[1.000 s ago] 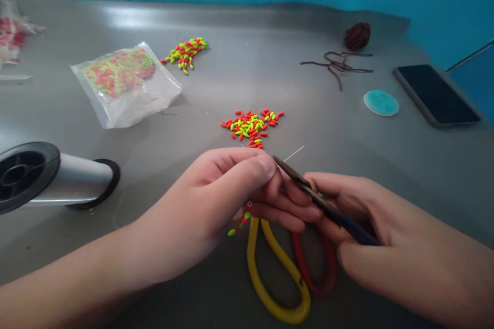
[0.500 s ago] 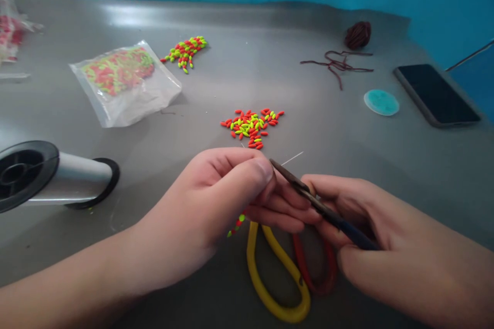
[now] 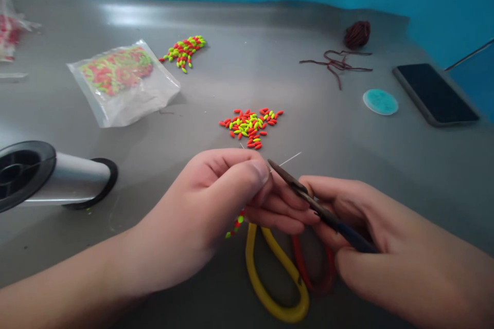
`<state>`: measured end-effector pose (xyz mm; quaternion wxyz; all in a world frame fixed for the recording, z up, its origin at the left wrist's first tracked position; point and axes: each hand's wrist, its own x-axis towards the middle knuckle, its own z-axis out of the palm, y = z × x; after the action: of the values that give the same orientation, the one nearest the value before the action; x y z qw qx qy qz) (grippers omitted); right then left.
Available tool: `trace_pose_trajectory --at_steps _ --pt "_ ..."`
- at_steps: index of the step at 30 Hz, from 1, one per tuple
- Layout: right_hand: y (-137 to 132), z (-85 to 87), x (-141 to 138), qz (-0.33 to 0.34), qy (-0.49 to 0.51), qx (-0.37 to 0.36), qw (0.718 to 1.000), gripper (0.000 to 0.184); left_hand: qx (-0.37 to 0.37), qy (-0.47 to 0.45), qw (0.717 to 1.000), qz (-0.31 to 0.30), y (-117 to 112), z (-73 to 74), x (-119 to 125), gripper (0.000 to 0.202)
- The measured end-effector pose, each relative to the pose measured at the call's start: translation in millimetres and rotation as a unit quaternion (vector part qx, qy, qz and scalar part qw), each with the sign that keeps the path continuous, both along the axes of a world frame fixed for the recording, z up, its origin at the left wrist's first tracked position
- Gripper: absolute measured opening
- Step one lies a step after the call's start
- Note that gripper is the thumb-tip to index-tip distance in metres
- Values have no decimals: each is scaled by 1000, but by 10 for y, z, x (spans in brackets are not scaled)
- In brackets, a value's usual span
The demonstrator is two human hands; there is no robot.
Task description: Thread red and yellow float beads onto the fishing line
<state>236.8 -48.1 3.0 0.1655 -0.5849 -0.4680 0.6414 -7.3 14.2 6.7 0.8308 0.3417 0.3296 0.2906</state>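
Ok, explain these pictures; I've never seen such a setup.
No robot here: every picture is from one camera on a person's head, looking forward and down. The bare left hand pinches a thin line; a bead string hangs below it. The bare right hand grips a narrow-tipped tool, its tip near the left thumb. On the grey table lie two bead clusters, a clear bag of beads, a spool, a yarn ball, yarn strands, a turquoise disc and a smartphone. A yellow loop handle and a red one show below the hands.
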Motion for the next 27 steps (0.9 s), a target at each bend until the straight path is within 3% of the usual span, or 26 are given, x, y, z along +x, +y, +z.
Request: trace_pose_trajectory --at_steps 15,19,27 --pt "3 -37 4 -7 -25 38 999 54 0 -50 999 -5 21 -19 17 30" --pt "62 62 -63 -18 -1 13 1000 55 -9 -48 999 -10 7 -7 2 34" --pt "279 284 -259 -22 47 -43 998 39 -32 -62 998 -13 0 7 -14 37"
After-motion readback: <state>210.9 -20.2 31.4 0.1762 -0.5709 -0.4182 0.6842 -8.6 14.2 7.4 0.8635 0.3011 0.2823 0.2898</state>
